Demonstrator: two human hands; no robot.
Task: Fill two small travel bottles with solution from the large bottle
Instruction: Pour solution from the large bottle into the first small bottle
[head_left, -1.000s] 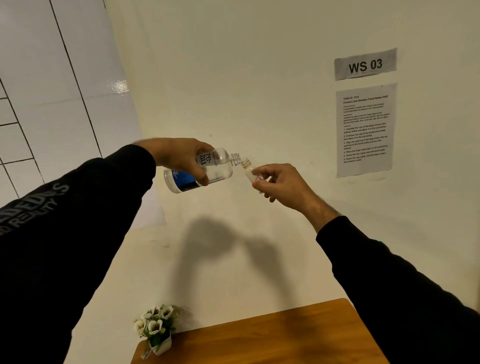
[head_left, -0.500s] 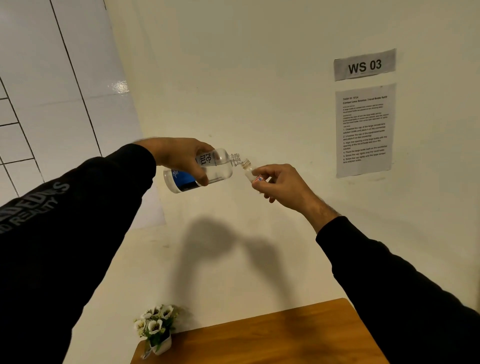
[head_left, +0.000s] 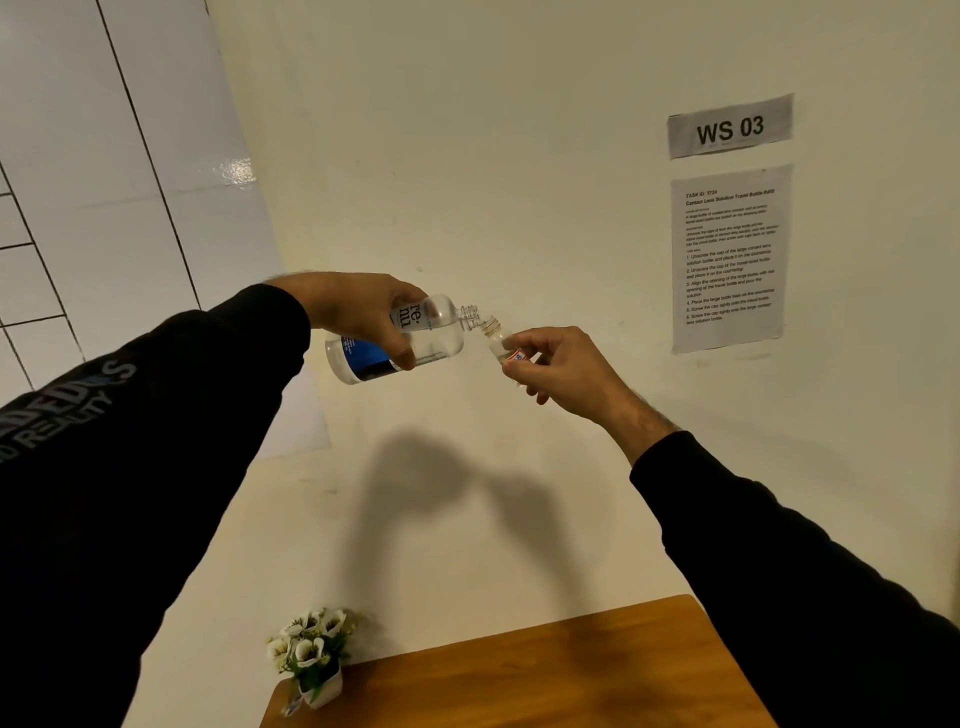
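My left hand (head_left: 363, 319) grips the large clear bottle (head_left: 426, 338), which has a blue-and-white label and no cap. The bottle is tipped nearly sideways, neck pointing right. Its open mouth meets the open neck of a small travel bottle (head_left: 496, 343), held tilted between the fingers of my right hand (head_left: 556, 366). Both bottles are raised in front of the wall, well above the table. Clear liquid lies along the lower side of the large bottle. No caps and no second travel bottle are in view.
A wooden table (head_left: 545, 680) shows at the bottom edge, with a small white pot of artificial flowers (head_left: 311, 654) at its back left corner. Paper sheets (head_left: 727, 254) hang on the cream wall at right; white tiles (head_left: 104, 182) cover the left wall.
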